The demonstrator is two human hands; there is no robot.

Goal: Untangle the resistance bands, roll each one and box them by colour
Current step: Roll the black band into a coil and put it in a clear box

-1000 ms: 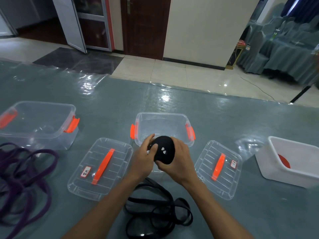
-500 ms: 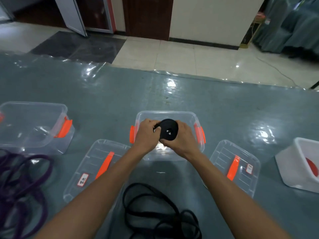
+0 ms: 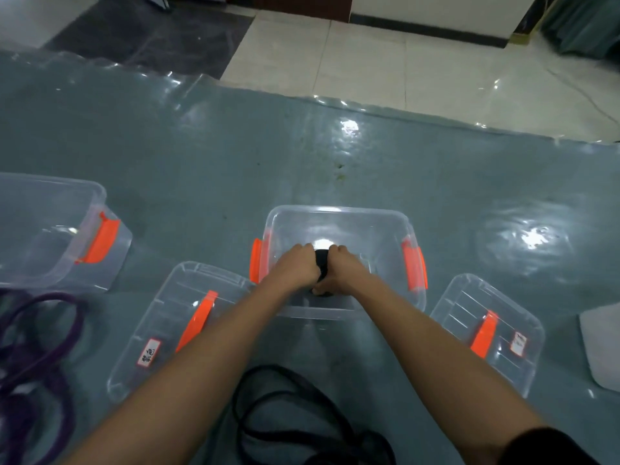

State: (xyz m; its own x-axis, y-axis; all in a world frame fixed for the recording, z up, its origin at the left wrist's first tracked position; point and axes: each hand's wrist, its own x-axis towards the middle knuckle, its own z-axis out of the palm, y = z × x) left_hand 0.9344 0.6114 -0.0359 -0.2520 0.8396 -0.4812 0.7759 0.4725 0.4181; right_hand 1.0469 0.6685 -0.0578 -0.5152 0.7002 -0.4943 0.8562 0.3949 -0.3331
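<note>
Far left, a tangle of purple bands [image 3: 37, 357] lies loose on the table [image 3: 201, 146], just in front of an open clear box [image 3: 50, 229] with an orange latch. Next along, a clear lid [image 3: 177, 327] lies flat, with an orange handle and a small label at its near end.

Now the centre. The left hand [image 3: 295, 263] is down inside the middle box [image 3: 339, 216], fingers curled tight against the left side of the rolled black band [image 3: 322, 266]. The right hand [image 3: 342, 268] grips the other side, knuckles up, thumb tucked under the near end. The two hands are almost touching, with the roll squeezed between them.

Only a narrow dark strip of the roll shows, running from far to near. Which way its axis points cannot be told. It sits low in the box, toward the near wall, and contact with the floor is hidden.

In front of that box, between the forearms, loose black bands [image 3: 302, 417] lie in loops. To the right lies a second lid [image 3: 486, 333], and a white container [image 3: 600, 347] is cut off by the frame edge.
</note>
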